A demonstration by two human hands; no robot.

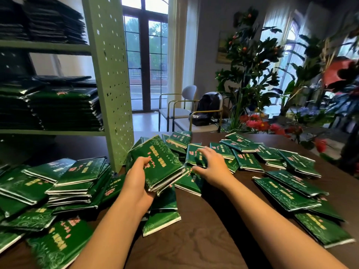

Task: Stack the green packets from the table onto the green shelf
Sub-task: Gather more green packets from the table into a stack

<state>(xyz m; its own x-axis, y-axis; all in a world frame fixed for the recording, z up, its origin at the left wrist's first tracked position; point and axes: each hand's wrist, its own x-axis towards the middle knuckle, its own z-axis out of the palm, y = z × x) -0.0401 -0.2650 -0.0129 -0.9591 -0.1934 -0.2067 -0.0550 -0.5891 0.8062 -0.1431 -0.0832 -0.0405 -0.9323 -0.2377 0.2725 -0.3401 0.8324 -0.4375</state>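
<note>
A: We had the left grip (138, 184) clamped on a small stack of packets (163, 165), thumb on top, fingers underneath, tilted above the table (204, 230).
B: Right grip (210, 166)?
A: Spread, fingers over a loose packet (193, 156) just ahead of it; we couldn't tell contact. Scattered packets (287, 193) lay right of it. Green shelf (110, 74) stood up-left of the left grip, shelved stacks (64, 109) on it.
</note>
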